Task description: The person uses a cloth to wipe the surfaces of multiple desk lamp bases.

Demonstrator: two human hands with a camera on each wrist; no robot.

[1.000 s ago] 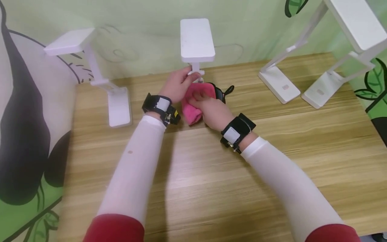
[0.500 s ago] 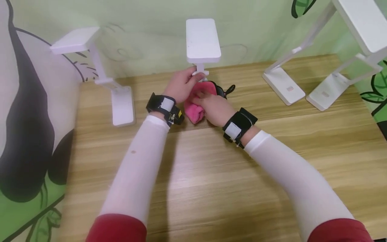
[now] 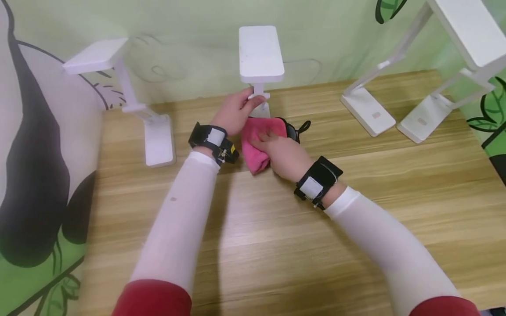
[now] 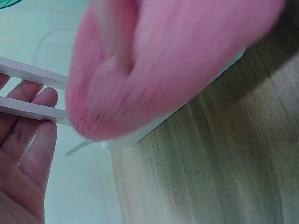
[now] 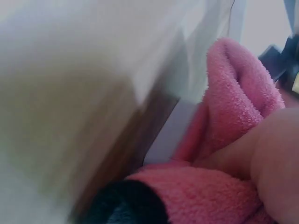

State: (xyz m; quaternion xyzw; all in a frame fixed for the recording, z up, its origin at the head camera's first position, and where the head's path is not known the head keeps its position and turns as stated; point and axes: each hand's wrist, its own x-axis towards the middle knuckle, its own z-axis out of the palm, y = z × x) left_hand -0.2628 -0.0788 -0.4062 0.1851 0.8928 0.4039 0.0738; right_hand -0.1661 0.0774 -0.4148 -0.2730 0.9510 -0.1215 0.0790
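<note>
My left hand [image 3: 233,113] grips the thin arm of the middle white desk lamp [image 3: 261,52] low down. In the left wrist view its fingers [image 4: 39,144] reach around the lamp's two parallel bars [image 4: 32,109]. With my right hand [image 3: 287,156] I hold a fluffy pink cloth [image 3: 257,160] over the lamp's base, the fingers pressing into its folds. The cloth has a black part with a small black loop [image 3: 304,127] on its right side. It hides most of the base; only the back end [image 3: 262,110] shows behind it.
A white lamp [image 3: 159,142] stands at the left of the wooden table [image 3: 269,250]. Two more lamps, one nearer the middle [image 3: 368,112] and one at the far right [image 3: 426,117], stand at the right. Behind them is a green painted wall [image 3: 189,52].
My right hand and the cloth went slightly away from me, then back toward me along the lamp's base, uncovering its back end. My left hand keeps its hold on the lamp arm.
</note>
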